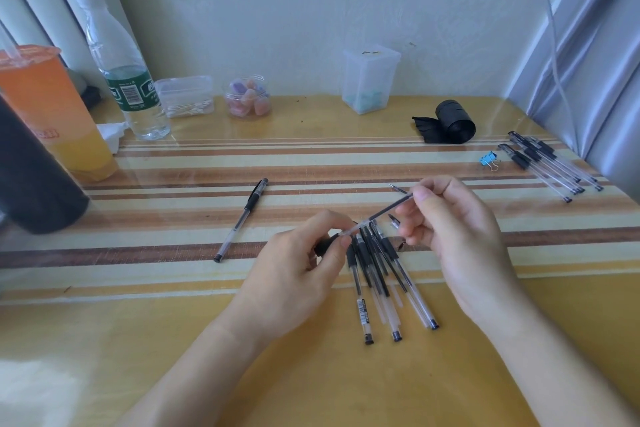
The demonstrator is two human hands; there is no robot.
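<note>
- Both ends of one thin refill (384,210) are pinched: left hand (298,267) on the clear end, right hand (460,236) near the tip.
- The refill is held just above a pile of pens (381,274) on the tabletop (173,322).
- One capped pen (241,218) lies apart, to the left.

Print on three things, none of it legible

The water bottle (128,55) wears a green label (133,92) with a white barcode panel and white characters beside it, all too blurred to make out. The orange cup (52,107) carries a band of white lettering low on its side, also unreadable. One pen (362,314) in the pile on the worktop (311,374) has a white barcode sticker with dark print, too small to read.
</note>
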